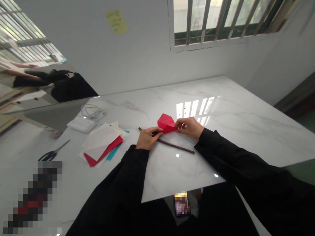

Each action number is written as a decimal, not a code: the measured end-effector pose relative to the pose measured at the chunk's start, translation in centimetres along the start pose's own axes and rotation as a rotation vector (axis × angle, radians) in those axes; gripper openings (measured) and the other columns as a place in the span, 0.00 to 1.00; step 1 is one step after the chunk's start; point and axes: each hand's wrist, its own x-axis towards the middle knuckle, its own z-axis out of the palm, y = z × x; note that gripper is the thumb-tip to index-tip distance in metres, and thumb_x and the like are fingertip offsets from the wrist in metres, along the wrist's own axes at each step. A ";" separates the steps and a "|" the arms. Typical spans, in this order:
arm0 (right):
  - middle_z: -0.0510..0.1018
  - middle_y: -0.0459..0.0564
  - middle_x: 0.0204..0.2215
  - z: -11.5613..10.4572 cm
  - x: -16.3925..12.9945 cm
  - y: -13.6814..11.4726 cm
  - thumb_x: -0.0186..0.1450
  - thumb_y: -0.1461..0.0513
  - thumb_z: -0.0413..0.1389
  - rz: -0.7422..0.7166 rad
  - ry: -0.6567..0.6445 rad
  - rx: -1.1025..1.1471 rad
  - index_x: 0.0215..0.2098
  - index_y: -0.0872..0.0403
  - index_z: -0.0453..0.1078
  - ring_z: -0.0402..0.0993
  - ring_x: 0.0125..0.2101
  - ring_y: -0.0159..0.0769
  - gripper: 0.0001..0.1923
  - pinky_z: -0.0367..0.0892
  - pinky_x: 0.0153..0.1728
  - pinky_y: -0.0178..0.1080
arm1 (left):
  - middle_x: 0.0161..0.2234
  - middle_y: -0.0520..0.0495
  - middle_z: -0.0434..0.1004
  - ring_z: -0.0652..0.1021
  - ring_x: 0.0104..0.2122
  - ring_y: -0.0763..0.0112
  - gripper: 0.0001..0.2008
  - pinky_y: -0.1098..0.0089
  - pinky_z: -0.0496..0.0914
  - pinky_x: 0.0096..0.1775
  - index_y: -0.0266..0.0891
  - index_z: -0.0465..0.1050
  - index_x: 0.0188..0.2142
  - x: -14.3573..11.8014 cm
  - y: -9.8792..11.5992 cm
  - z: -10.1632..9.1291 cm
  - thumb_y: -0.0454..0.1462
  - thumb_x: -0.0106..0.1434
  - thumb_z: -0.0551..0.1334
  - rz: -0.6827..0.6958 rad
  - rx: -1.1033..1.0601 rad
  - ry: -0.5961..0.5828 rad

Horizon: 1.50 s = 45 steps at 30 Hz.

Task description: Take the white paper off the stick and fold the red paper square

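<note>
A folded piece of red paper lies on the white marble table, held from both sides. My left hand pinches its near left edge, and my right hand pinches its right corner. A thin brown stick lies on the table just in front of my hands, running from under my left hand toward the lower right. Both arms are in black sleeves.
A stack of white, red and blue paper sheets lies left of my hands. Scissors rest near the table's left edge. A white power strip and a coiled white cable sit behind the sheets. A wall with a barred window stands behind.
</note>
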 end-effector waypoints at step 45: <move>0.78 0.49 0.36 3.5 -0.1 -2.0 0.74 0.61 0.59 0.098 0.003 -0.174 0.50 0.43 0.83 0.76 0.39 0.39 0.11 0.71 0.42 0.42 | 0.39 0.46 0.80 0.80 0.42 0.61 0.12 0.62 0.75 0.47 0.45 0.83 0.47 -1.5 1.8 -1.2 0.35 0.73 0.60 -0.031 0.283 -0.139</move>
